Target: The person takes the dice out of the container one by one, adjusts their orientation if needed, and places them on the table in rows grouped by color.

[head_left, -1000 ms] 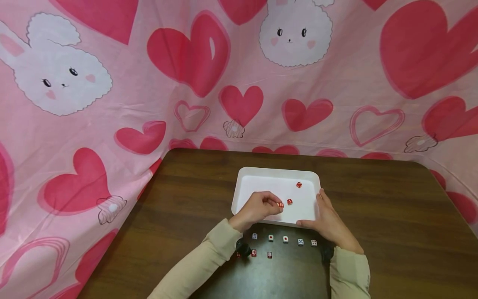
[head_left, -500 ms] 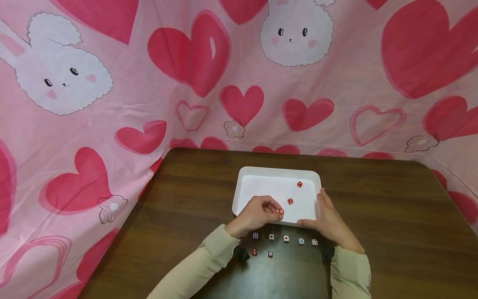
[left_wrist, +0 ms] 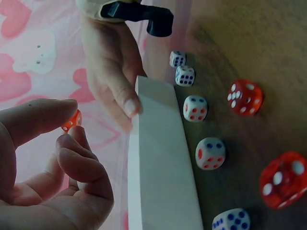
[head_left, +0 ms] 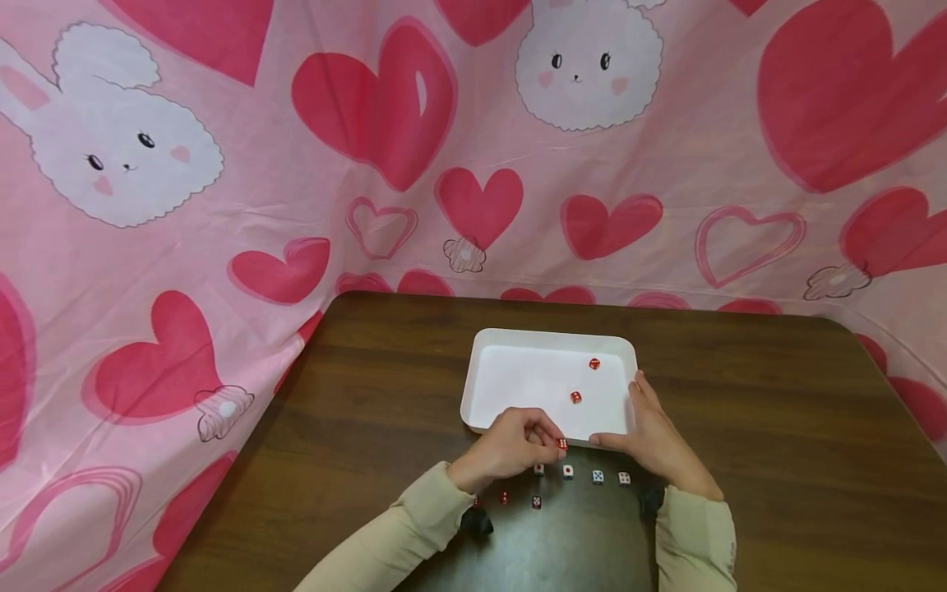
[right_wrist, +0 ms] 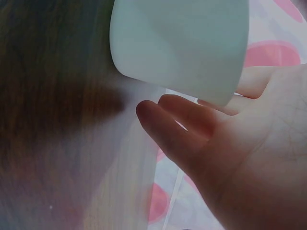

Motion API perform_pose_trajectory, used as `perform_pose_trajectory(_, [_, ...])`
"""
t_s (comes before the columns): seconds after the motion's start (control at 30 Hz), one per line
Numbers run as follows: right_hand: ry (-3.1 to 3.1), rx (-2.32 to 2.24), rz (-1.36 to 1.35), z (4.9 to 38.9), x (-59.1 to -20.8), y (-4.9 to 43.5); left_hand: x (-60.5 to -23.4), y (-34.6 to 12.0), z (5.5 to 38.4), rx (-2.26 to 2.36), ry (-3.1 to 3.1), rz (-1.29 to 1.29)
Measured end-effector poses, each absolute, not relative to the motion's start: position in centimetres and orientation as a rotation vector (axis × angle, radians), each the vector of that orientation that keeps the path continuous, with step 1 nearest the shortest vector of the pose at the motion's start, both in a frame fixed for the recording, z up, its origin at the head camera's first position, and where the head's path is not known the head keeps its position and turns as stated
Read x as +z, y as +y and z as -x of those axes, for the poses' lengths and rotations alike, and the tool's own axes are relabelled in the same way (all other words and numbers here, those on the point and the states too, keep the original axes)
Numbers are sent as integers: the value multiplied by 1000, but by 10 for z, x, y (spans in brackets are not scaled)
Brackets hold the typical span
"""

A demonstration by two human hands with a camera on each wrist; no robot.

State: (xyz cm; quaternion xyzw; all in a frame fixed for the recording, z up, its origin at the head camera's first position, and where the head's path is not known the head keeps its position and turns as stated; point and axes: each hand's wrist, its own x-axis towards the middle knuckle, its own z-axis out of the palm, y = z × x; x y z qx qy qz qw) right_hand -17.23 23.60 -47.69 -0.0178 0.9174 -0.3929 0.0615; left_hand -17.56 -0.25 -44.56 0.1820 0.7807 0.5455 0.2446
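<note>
My left hand (head_left: 510, 444) pinches a red die (head_left: 562, 444) between thumb and fingertips, right over the near rim of the white tray (head_left: 481, 390). In the left wrist view the same hand (left_wrist: 72, 177) shows the die partly covered by its fingertips. Two more red dice lie inside the tray, one (head_left: 595, 363) toward the back right and the other (head_left: 576, 397) nearer the middle. My right hand (head_left: 654, 432) holds the tray's near right corner, thumb at the front wall and fingers along the right side.
Before the tray, a row of white dice (head_left: 567, 472) stands on the dark wooden table (head_left: 740, 427). Closer to me is a second row, of red dice (head_left: 505, 497), partly behind the left sleeve. A pink heart-print cloth (head_left: 473, 148) hangs beyond the table.
My left hand has carried the pinched red die from inside the tray toward me to its near rim, now covering a white die in the row. The right hand stays at the corner.
</note>
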Motion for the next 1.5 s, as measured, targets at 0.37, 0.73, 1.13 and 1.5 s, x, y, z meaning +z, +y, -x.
perform_pose_trajectory(0.37, [2746, -1150, -7, 171, -477, 234, -450, -2, 162, 1449, 2128, -494])
perform_pose_trajectory(0.73, [2735, -1159, -17, 172, -477, 234, -456, 3, 156, 1352, 2208, -512])
perform_pose_trajectory(1.13, [2756, -1162, 7, 173, -479, 235, -465, 4, 150, 1258, 2261, -534])
perform_pose_trajectory(1.5, [2746, -1152, 1, 174, -478, 235, -472, 5, 141, 1232, 2275, -545])
